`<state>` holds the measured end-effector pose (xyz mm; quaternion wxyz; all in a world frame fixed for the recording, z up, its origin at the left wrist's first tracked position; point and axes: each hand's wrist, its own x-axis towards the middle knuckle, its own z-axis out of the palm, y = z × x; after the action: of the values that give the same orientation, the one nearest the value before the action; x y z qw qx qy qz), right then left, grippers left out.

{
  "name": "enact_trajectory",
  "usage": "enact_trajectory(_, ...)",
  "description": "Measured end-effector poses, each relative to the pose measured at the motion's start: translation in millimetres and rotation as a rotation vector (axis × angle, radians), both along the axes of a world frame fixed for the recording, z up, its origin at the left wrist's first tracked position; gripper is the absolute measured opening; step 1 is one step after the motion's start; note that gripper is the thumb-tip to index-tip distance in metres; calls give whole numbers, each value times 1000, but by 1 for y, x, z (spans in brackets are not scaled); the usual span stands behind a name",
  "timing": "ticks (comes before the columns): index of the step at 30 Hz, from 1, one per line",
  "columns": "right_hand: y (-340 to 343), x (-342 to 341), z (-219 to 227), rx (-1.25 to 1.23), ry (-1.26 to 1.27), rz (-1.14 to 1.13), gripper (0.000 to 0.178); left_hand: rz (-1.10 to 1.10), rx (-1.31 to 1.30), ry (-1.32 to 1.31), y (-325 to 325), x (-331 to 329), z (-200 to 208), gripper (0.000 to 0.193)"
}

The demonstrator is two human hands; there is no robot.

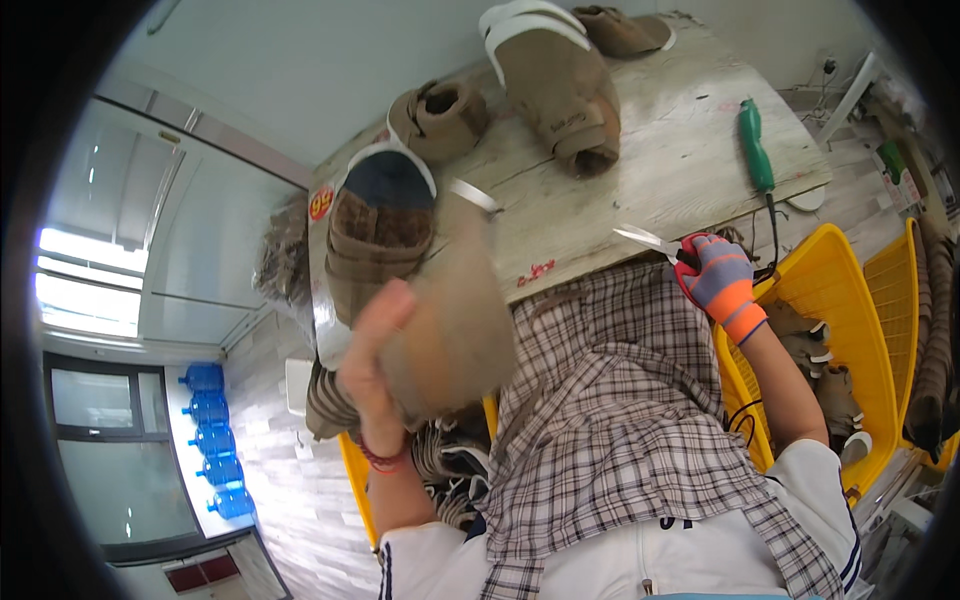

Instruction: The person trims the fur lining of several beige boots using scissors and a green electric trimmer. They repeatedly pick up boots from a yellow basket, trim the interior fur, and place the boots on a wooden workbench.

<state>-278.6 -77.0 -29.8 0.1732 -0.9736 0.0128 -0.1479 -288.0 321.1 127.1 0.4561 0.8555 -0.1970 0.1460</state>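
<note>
Head view gives me a brown boot [460, 330], blurred, raised at the table's near edge, left of the plaid apron [610, 400]. I see the bare left hand [372, 365] gripping its side (the blur hides the exact finger placement). Over at the right, the gloved right hand [718, 272] has its fingers closed around the red-handled scissors [645, 238], blades pointing left. Beyond, on the table [680, 130], I make out more brown footwear [560, 95] and a green-handled tool [755, 150]; yellow baskets [843, 270] stand beside it.
</note>
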Motion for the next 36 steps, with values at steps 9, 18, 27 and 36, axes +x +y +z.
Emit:
enact_trajectory(9, -19, 59, 0, 38, -256, -78, 25, 271, 895, -761, -55, 236, 48, 27)
enact_trajectory(18, -39, 59, 17, 136, -135, -313, 30, 13, 532, -6, -76, 340, 41, 48)
enact_trajectory(27, -33, 50, 16, 173, -194, -309, 29, -113, 590, -66, 30, 442, 3, 17)
enact_trajectory(36, -33, 57, 13, 165, -218, -287, 29, -66, 788, -176, 40, 482, -20, 26)
